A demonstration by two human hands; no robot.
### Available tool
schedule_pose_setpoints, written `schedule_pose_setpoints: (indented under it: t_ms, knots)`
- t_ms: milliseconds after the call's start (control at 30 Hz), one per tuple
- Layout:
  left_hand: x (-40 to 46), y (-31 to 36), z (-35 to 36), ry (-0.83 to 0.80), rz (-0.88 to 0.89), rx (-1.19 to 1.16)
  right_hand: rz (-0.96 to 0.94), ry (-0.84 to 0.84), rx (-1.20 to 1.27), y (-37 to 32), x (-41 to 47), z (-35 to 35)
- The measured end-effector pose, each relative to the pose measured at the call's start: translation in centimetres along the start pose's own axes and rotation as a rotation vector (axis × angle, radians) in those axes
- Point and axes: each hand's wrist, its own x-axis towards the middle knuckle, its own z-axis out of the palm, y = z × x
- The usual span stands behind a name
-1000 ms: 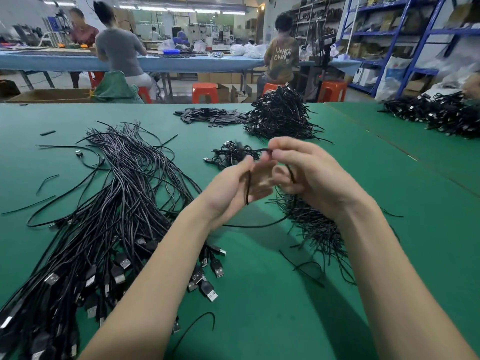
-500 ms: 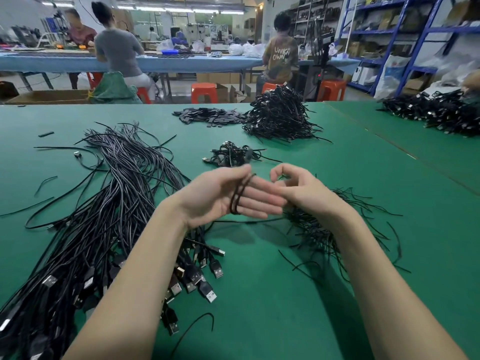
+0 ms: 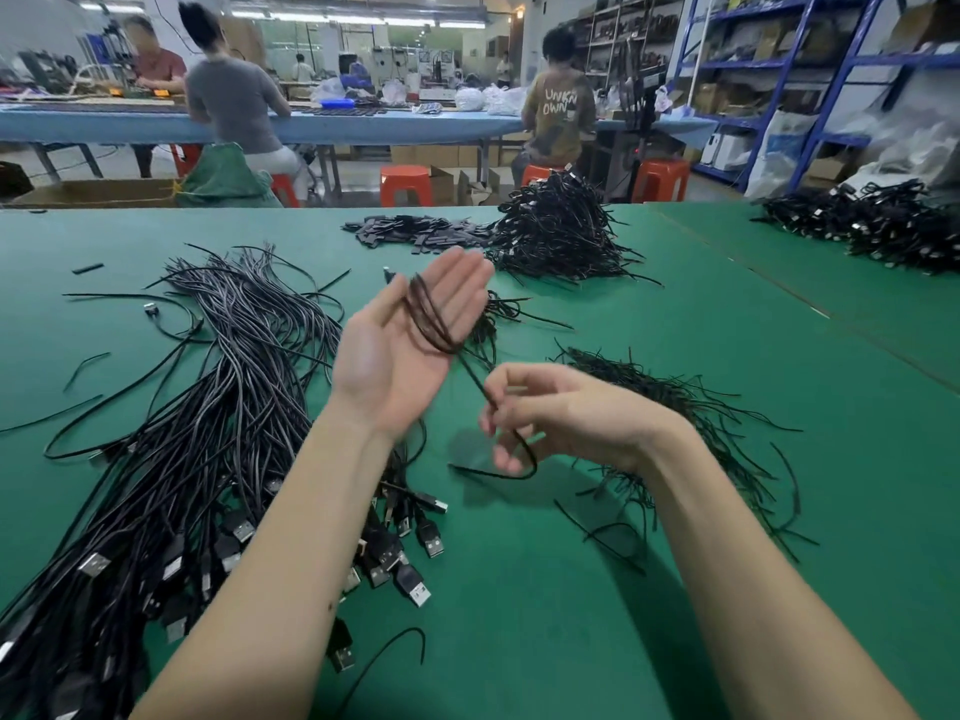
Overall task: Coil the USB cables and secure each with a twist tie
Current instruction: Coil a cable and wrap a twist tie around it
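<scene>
The left hand is raised palm up above the green felt-covered table, fingers straight and spread a little. Loops of a thin black USB cable are wound around its fingers. The free end of this cable goes down to the right hand, which pinches it between thumb and curled fingers. Left of the left hand lies a big bundle of loose black USB cables. Behind the right hand lies a heap of thin black twist ties.
</scene>
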Motion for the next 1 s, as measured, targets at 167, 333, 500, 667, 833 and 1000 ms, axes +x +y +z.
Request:
schedule_pose_setpoints:
  t_ms: [167,333,500,667,833,1000]
  knots:
    - [-1.5,1.8,0.2,-0.188,-0.173,0.144,0.16,0.066,-0.172,2.5,0.8,-1.5]
    - [-1.7,1.6,0.2,-0.33,-0.537,0.7,0.001,0.552,-0.121,2.1,1.0,-2.8]
    - [-0.8,-1.4,0.4,-0.12,-0.641,1.134,-0.055,0.574,0.345,-1.5,0.6,-2.1]
    - [0.0,-2.8,0.5,0.099,-0.214,0.61,-0.206,0.359,0.275,-2.9,0.2,0.1]
    - [0.3,-2.4,0.7,0.118,-0.118,0.377,-0.098,0.121,-0.029,-1.6,0.1,0.5]
    - [0.4,-2.9,1.1,0.209,-0.058,0.311,0.095,0.187,-0.344,-0.5,0.1,-0.6]
